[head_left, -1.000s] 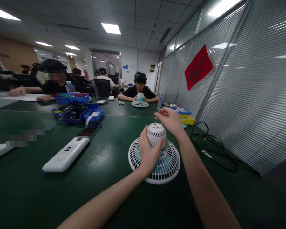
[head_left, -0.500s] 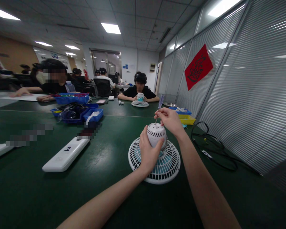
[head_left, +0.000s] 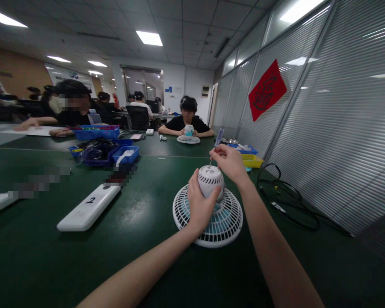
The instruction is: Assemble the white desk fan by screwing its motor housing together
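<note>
A white fan head (head_left: 211, 179) lies grille-down on the green table, its rounded motor housing pointing up. Pale blue blades show through the round grille (head_left: 226, 229). My left hand (head_left: 200, 203) is wrapped round the near left side of the housing, thumb on the right. Above it, my right hand (head_left: 229, 161) pinches a screwdriver (head_left: 218, 137) with a clear purplish handle by its shaft. The shaft slants down to the top of the housing, its tip at or in a small hole there. Whether a screw sits in that hole is hidden.
Blue bins (head_left: 98, 152) of cables stand at the back left, near a white device (head_left: 88, 207) marked 2. A yellow tray (head_left: 252, 161) and black cable (head_left: 288, 194) lie to the right. Across the table a person (head_left: 188, 117) handles another fan.
The screwdriver's handle has tipped a little to the right, and my right fingers have shifted slightly with it. My left hand and the fan head have stayed put.
</note>
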### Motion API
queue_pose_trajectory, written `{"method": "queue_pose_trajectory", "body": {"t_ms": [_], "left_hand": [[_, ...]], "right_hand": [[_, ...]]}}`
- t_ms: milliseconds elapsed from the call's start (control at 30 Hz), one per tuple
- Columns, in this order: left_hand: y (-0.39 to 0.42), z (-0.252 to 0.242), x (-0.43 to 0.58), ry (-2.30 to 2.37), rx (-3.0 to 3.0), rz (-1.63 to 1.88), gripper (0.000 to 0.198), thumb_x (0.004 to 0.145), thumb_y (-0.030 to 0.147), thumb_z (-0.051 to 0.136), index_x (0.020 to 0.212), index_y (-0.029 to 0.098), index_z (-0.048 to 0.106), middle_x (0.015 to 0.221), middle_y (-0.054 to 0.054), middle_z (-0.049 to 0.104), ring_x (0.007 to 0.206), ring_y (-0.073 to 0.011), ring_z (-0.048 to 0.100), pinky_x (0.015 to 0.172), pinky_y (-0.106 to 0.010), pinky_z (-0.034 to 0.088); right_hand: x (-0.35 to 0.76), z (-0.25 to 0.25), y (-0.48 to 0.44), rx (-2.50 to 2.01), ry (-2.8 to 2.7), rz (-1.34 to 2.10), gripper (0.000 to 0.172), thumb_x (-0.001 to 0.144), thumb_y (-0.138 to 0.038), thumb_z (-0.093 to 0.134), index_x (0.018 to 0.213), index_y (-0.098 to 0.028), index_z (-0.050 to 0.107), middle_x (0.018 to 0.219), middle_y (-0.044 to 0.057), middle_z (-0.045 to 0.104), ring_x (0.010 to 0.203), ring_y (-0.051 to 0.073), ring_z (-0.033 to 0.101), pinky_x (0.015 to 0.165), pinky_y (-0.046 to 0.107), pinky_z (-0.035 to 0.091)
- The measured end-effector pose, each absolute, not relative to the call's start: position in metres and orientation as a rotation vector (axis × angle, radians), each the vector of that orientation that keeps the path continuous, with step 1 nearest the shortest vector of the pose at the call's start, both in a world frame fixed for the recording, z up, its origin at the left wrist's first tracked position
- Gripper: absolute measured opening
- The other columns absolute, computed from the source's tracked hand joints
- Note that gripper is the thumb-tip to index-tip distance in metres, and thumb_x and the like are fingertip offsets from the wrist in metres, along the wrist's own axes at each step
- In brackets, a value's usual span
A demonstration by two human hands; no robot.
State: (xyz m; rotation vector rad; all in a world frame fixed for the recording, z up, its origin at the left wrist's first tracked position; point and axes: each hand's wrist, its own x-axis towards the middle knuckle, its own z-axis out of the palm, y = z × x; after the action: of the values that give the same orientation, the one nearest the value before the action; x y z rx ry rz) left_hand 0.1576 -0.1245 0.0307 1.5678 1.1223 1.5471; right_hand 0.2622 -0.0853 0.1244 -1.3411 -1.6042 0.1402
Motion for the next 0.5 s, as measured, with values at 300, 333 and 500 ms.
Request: {"method": "queue_pose_trajectory", "body": {"t_ms": [300,333,500], "left_hand": [[-0.1247,0.0315,0.1569,1.123,1.566,1.545,0.068,0.074,0.035,0.061,0.135,0.018,0.035,0.138,-0.013,0.043,0.133,-0.0257,0.036,0.112,-0.043,0.026],[-0.1248,0.0315,0.1569,1.121,1.566,1.549,0.068,0.074,0.035,0.061,0.135,0.019,0.035,0.138,-0.013,0.043,0.133,-0.0260,0.037,0.111,-0.043,0.026],[-0.1253,0.0314,0.1569,1.115,1.571,1.556,0.067,0.075,0.035,0.061,0.134,0.020,0.035,0.138,-0.012,0.043,0.132,-0.0264,0.037,0.111,-0.045,0.027]], "right_hand": [[0.2604,0.1255,-0.0869,-1.327,-1.569,0.225,0.015,0.076,-0.029,0.062,0.069,-0.017,0.056,0.067,0.005,0.067,0.055,0.013,0.059,0.047,0.023,0.042],[0.2602,0.1256,-0.0870,-1.332,-1.563,0.239,0.015,0.076,-0.029,0.062,0.070,-0.017,0.057,0.067,0.005,0.067,0.053,0.013,0.058,0.045,0.022,0.041],[0.2587,0.1264,-0.0879,-1.319,-1.552,0.291,0.011,0.078,-0.024,0.059,0.071,-0.016,0.059,0.068,0.004,0.069,0.042,0.009,0.050,0.042,0.021,0.040]]}}
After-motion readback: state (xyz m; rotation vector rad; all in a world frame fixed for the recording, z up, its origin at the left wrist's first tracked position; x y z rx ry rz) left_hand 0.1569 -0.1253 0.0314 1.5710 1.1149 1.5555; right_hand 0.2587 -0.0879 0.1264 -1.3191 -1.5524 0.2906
